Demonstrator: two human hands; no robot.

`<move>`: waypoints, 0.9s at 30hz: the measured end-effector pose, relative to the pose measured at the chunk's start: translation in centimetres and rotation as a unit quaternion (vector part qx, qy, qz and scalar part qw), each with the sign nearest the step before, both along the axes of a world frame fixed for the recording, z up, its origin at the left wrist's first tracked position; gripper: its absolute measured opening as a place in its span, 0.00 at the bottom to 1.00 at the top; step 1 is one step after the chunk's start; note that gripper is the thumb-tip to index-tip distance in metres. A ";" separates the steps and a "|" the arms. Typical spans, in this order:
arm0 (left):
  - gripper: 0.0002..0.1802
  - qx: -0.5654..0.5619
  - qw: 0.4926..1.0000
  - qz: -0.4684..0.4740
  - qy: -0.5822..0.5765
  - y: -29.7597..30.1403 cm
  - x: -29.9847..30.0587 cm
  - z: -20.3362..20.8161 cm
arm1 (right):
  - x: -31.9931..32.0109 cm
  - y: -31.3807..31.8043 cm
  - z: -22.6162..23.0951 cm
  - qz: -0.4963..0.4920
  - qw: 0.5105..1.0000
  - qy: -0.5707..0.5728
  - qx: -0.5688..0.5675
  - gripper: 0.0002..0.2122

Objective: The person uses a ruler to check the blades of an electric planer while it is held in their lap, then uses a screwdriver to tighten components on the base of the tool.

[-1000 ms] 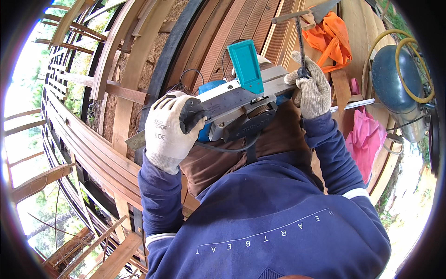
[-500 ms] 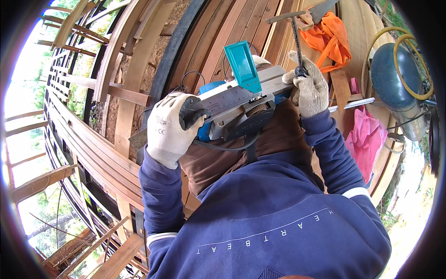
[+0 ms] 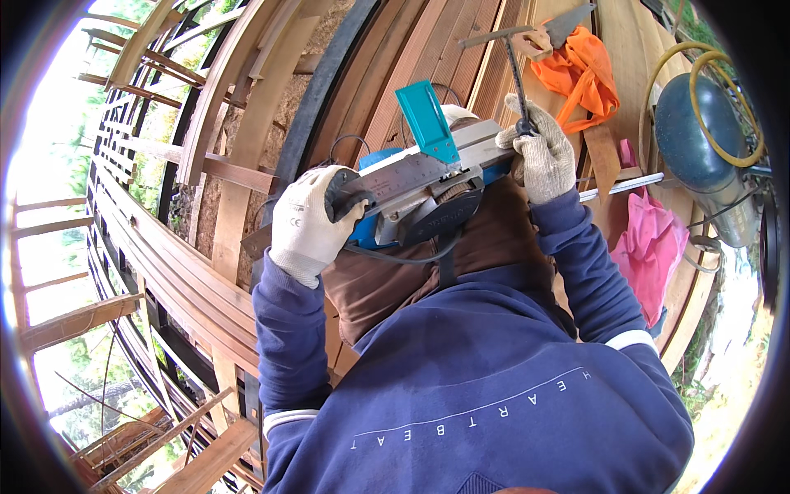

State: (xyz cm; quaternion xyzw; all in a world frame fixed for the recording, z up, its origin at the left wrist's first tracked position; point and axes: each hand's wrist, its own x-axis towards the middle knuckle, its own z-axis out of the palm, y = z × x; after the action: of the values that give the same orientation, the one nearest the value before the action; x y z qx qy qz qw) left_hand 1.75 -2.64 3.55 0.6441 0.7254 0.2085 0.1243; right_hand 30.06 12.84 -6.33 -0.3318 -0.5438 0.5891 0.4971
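An upturned electric hand planer (image 3: 395, 224), blue with a metal sole, lies across my lap. On its sole rests a try square, its steel blade (image 3: 399, 174) along the planer and its teal stock (image 3: 425, 122) sticking up. My gloved left hand (image 3: 317, 216) is closed around the black knob at the planer's left end, by the blade's tip. My gloved right hand (image 3: 543, 156), at the other end, grips a thin dark rod-like tool (image 3: 516, 78) pointing away from me. A bar appears across its far end. The right fingertips touch or almost touch the planer.
Long wooden boards (image 3: 370, 90) run away beneath and ahead of me. An orange cloth (image 3: 583, 78) and a trowel-like blade (image 3: 568, 23) lie ahead right. A pink cloth (image 3: 650, 235), dark tank (image 3: 699, 123) and yellow hose (image 3: 704, 99) are at right. Open timber framing (image 3: 239, 181) drops away left.
The rod-like tool has tilted a little further left with my right hand. My left hand has shifted slightly right. The planer and square are nearly where they were.
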 end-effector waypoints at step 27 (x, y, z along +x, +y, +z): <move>0.16 0.087 0.974 0.156 -0.142 -0.9 -1.1 -4.7 | 0.7 -5.4 6.1 0.273 0.876 -0.180 0.354 0.08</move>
State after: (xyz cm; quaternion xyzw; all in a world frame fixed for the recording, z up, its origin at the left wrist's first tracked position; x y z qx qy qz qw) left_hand 0.67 -3.50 -1.11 0.4950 0.7710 0.3769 0.1357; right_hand 30.78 7.47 -0.25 -0.0720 -0.8654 0.3992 0.2941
